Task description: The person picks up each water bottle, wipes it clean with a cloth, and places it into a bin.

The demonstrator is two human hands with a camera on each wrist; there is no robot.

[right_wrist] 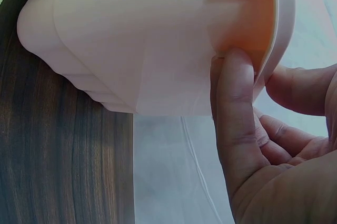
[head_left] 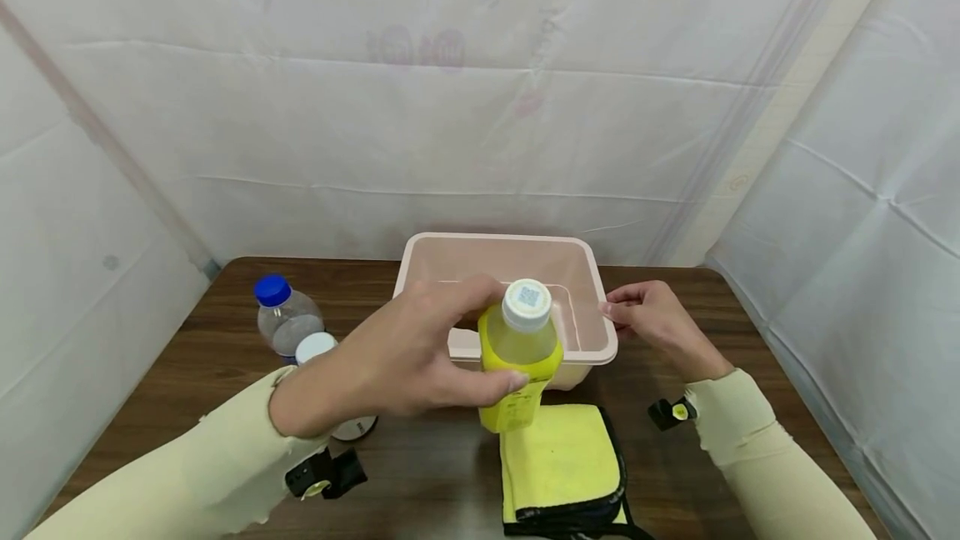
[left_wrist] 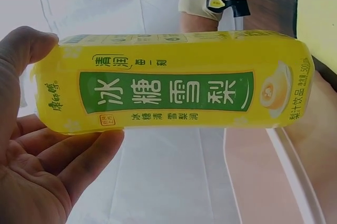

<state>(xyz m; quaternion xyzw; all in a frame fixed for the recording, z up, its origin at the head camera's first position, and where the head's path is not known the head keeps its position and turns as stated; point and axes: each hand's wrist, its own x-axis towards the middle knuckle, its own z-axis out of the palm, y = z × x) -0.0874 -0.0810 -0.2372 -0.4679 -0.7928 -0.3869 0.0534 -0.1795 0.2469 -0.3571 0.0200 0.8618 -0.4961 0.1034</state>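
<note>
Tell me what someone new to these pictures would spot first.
Most likely the bright yellow-labelled bottle, gripped by the left hand near the middle of the head view. Next, the pale pink basin behind it, pinched at its right edge by the right hand. Then perhaps the folded yellow cloth, low in the same view.

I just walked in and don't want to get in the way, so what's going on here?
A person's left-hand grip holds a yellow-labelled plastic bottle with a white cap above a dark brown wood-grain table. The right-hand grip pinches the right rim of a pale pink rectangular plastic basin; the bottle is not in it. A folded yellow cloth with black edging lies nearer the person, and a clear bottle with a blue cap stands to the left.
</note>
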